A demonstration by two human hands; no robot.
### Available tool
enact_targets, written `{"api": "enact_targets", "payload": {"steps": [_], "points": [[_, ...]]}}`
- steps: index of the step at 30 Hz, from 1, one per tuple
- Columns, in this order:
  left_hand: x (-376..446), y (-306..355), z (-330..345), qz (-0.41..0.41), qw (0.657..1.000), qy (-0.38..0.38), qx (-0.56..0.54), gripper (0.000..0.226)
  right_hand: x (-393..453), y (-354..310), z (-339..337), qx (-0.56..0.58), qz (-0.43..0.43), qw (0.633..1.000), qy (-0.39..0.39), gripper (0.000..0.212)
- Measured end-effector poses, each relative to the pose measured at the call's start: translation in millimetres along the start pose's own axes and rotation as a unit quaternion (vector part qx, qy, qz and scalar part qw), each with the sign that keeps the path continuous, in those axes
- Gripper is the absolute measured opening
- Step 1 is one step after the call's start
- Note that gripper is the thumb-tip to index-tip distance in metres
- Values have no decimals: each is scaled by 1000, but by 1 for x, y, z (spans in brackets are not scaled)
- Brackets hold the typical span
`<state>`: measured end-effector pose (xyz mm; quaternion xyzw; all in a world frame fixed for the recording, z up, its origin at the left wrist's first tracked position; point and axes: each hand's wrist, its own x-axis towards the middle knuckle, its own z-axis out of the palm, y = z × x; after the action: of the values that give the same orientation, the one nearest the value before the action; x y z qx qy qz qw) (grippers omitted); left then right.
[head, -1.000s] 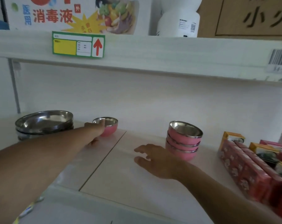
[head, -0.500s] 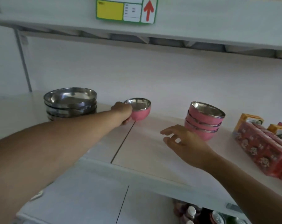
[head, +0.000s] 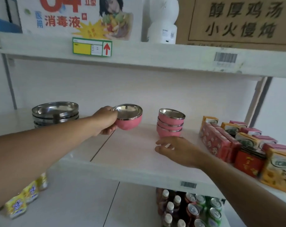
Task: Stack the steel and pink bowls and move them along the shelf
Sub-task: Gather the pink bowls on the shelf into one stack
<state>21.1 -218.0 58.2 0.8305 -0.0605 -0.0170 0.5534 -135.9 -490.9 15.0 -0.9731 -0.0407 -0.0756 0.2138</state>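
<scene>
We are seeing two bare arms coming in from the bottom of the view. We are wearing no sleeves, no gloves, no rings and no watch. Our left hand (head: 106, 120) and our right hand (head: 176, 150) are both bare, with short nails showing on the fingers (head: 162, 141).

The left hand (head: 104, 121) holds a pink bowl (head: 128, 118) above the shelf (head: 130, 154); the right hand (head: 178, 149) hovers loose before the pink stack (head: 171, 122).
</scene>
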Motion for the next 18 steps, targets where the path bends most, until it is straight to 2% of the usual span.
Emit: {"api": "enact_targets", "payload": {"steps": [4, 11, 14, 18], "points": [[-15, 42, 19, 13, 1000, -13, 2, 15, -33, 22, -20, -13, 3, 1000, 0, 56], [-22, 99, 79, 43, 998, -39, 31, 23, -65, 41, -40, -77, 44, 996, -26, 63], [-13, 114, 101, 79, 995, -34, 45, 23, -66, 44, -35, -90, 68, 993, -23, 64], [4, 125, 124, 73, 995, -30, 66, 28, -57, 43, -19, -91, 90, 992, -3, 60]]}}
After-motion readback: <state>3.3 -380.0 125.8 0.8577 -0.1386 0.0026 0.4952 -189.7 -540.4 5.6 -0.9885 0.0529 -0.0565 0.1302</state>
